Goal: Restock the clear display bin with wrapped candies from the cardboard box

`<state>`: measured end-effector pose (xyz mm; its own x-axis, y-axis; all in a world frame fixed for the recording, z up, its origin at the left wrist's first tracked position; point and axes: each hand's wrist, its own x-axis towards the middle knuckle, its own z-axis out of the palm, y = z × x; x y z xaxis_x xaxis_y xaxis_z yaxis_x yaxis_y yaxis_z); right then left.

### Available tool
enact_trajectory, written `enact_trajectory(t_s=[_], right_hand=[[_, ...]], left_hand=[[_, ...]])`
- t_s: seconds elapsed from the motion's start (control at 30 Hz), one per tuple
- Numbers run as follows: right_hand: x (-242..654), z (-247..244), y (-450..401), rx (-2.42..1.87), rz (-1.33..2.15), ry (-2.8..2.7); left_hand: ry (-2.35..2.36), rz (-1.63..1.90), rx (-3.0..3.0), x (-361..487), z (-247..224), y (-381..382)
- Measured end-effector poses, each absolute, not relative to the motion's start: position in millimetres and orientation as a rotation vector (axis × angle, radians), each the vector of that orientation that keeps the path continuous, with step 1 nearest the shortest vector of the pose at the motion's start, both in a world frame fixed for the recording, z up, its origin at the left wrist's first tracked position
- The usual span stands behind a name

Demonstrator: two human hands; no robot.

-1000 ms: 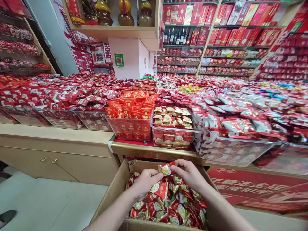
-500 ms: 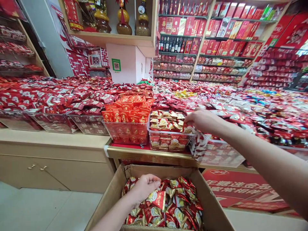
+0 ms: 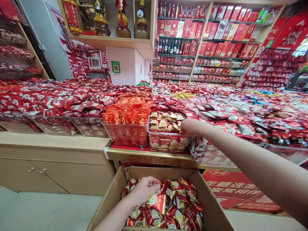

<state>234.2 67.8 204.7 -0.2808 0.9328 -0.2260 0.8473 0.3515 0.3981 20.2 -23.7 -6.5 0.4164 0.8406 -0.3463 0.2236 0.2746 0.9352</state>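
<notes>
My left hand (image 3: 145, 192) is low over an open cardboard box (image 3: 213, 200), its fingers pinched together above a red and gold durian candy packet (image 3: 157, 202); what they hold, if anything, is hidden. Many similar packets fill the box. My right hand (image 3: 191, 127) reaches to the right rear side of a clear plastic bin (image 3: 168, 148) of the same packets, stacked in rows. Its fingers point down into the bin and their tips are hidden, so any packet between them cannot be seen.
Left of the durian bin stands a clear bin of orange-red packets (image 3: 127, 134). More candy bins line the counter on both sides. A gold-edged counter front (image 3: 154, 156) lies between bins and box. Shelves of bottles and gift boxes (image 3: 178, 29) stand behind.
My right hand has moved slightly left and down at the durian bin, and the forearm reaches lower. My left hand has stayed nearly in place over the box.
</notes>
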Motion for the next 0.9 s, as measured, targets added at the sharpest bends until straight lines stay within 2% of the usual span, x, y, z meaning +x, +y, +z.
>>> enact_trajectory(t_s=[0.6, 0.77, 0.83, 0.9], right_hand=[[225, 216, 73, 1.480, 0.188, 2.117], [222, 216, 38, 1.742, 0.350, 2.501], [211, 194, 11, 1.822, 0.051, 2.757], [197, 158, -13, 1.839, -0.527, 2.844]], left_hand=[[1.135, 0.549, 1.221, 22, -5, -26], [1.105, 0.839, 1.243, 23, 5, -22], [1.122, 1.015, 1.262, 24, 15, -18], [1.147, 1.154, 1.304, 25, 26, -14]])
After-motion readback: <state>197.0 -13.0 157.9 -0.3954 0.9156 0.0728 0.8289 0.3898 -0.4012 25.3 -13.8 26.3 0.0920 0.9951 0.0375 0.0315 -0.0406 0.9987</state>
